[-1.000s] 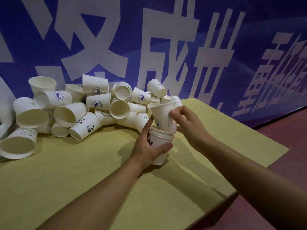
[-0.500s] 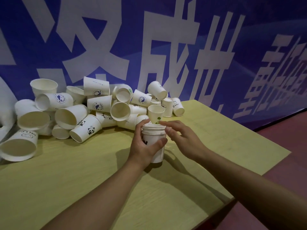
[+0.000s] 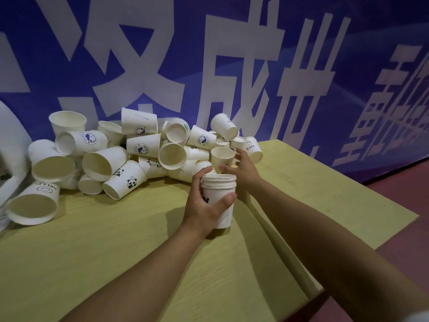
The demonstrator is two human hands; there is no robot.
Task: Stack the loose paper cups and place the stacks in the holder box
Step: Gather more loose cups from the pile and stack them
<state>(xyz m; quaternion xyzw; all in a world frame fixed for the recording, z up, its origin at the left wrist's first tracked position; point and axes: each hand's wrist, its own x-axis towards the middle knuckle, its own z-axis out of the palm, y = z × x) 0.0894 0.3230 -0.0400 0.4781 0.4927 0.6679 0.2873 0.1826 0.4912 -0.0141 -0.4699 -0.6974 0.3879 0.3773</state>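
Observation:
My left hand (image 3: 205, 206) grips a short stack of nested white paper cups (image 3: 220, 189) standing upright on the yellow-green table (image 3: 116, 240). My right hand (image 3: 242, 169) is just behind the stack with fingers spread, reaching at an upright loose cup (image 3: 222, 156) at the near edge of the pile; I cannot tell whether it touches it. The pile of loose white cups (image 3: 116, 156), some printed with pandas or whales, lies tumbled along the back of the table. No holder box is in view.
A blue banner wall (image 3: 232, 66) with large white characters stands right behind the pile. The table's right edge (image 3: 383, 238) drops to a reddish floor (image 3: 408, 189). A white plastic bag (image 3: 9, 159) lies at the far left.
My right hand seated the cup it held into the stack, let go and moved back toward the pile. My left hand kept holding the stack.

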